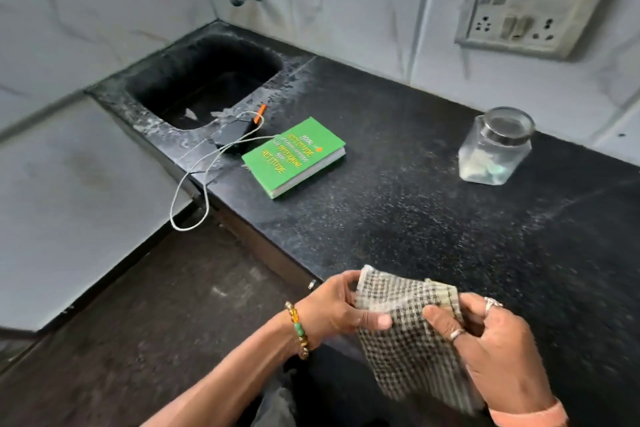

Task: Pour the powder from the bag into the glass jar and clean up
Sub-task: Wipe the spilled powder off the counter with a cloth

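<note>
Head camera looked down at a dark speckled surface (398, 204) where both hands held a checked cloth (408, 333) at the near edge. The left hand (332, 312) was closed on the cloth's left side, thumb lying across the front; the right hand (498, 350) pinched the right side between thumb and curled fingers. The cloth hung with its long axis running from the upper left, over the surface, down toward the lower right, its folded top edge pointing away from the person. The glass jar (495, 149) stood upright and lidded, well apart at the far right near the wall, with pale contents low inside. No bag was visible. A green book (294, 158) lay flat between the jar and the sink (207, 80). Wiping would probably go best with the cloth folded into a flat pad, then swept in overlapping strokes toward one edge.
</note>
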